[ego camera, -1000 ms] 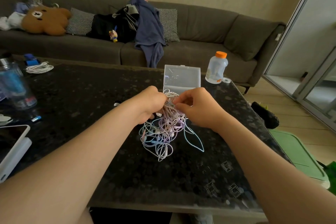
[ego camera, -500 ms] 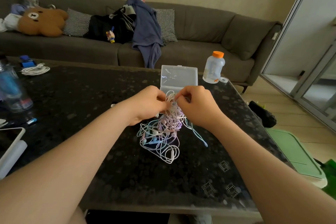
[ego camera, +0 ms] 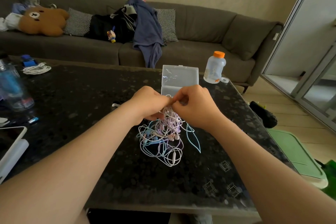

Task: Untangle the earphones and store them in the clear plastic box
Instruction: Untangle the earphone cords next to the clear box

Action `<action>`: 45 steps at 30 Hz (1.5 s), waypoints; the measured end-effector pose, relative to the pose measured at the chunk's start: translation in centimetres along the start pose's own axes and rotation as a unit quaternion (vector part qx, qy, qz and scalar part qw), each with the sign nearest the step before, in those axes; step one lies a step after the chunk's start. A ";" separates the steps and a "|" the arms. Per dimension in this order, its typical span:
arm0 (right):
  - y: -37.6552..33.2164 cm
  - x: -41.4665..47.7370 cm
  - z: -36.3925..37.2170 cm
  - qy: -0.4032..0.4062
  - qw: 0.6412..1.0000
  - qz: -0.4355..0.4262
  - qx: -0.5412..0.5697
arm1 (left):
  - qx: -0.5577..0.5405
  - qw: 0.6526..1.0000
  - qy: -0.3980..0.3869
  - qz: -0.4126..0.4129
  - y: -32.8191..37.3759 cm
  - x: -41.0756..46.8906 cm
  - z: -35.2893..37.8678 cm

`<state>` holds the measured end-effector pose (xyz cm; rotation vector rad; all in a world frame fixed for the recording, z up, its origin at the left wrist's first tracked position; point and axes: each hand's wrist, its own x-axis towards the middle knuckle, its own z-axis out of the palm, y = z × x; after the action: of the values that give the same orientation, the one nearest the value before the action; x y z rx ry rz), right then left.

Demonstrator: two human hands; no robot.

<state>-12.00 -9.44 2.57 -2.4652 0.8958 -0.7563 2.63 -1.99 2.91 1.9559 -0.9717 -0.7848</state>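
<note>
Earphones (ego camera: pixel 163 138): a single tangle of white, lilac and light-blue cords is being held up by its top, with the lower loops being left resting on the table (ego camera: pixel 81 92), centre, just in front of the box (ego camera: pixel 180 78). An inline remote (ego camera: pixel 174 156) is being carried at the near end of the tangle. One light-blue loop is being trailed out to the right, below the right wrist.

Left hand (ego camera: pixel 148 104): fingers are being kept curled and cords are being pinched at the top of the tangle.

Right hand (ego camera: pixel 197 108): fingers are likewise being kept curled and cords are being pinched right beside the left fingertips. Whether the two hands are actually touching cannot be told.

The box is clear, its lid is being stood open, and it is sitting just behind the hands. The base is being partly hidden by the fingers, so its contents cannot be told.

Also on the table:
- A bottle (ego camera: pixel 214 68) with an orange cap is standing just right of the box.
- A coiled white cable (ego camera: pixel 37 69) is lying far left.
- A tumbler (ego camera: pixel 12 89) is standing at the left edge.
- A tablet (ego camera: pixel 11 143) is lying near left.

A sofa (ego camera: pixel 200 27) is being used behind for a bear cushion (ego camera: pixel 42 22) and a blue garment (ego camera: pixel 148 29).
</note>
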 end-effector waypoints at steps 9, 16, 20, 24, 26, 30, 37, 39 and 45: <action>1.0 0.4 0.1 -0.057 0.996 0.054 0.050 | -0.035 0.999 -0.021 0.020 -0.8 1.1 -0.6; 1.7 0.8 0.8 -0.007 0.998 0.035 0.043 | -0.070 0.993 -0.088 0.039 -1.5 1.3 -0.8; 1.8 0.7 0.6 0.019 0.999 0.023 0.026 | -0.044 0.993 -0.082 0.067 -1.5 1.0 -1.0; 1.9 0.6 0.5 0.028 0.999 0.010 0.019 | 0.004 0.992 -0.058 0.109 -1.2 0.4 -1.4; 1.9 0.6 0.4 0.023 1.000 0.000 0.021 | 0.018 0.990 -0.048 0.132 -1.2 0.1 -1.6; 1.9 0.4 0.3 -0.039 0.999 -0.014 0.015 | 0.107 0.980 -0.022 0.166 -1.4 -0.1 -1.8; 1.3 0.2 0.6 -0.082 0.996 -0.003 0.039 | 0.192 0.965 0.035 0.175 -1.0 -0.2 -1.0; 1.2 0.2 0.6 -0.087 0.995 0.005 0.040 | 0.200 0.965 0.036 0.166 -1.0 -0.1 -0.7; 1.9 0.3 0.3 -0.084 0.995 0.011 0.047 | 0.173 0.973 -0.033 0.149 -1.2 0.0 -1.6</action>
<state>-12.49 -10.88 1.40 -2.3917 0.8049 -0.5596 4.29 -0.91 2.69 2.0119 -1.4839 -0.5389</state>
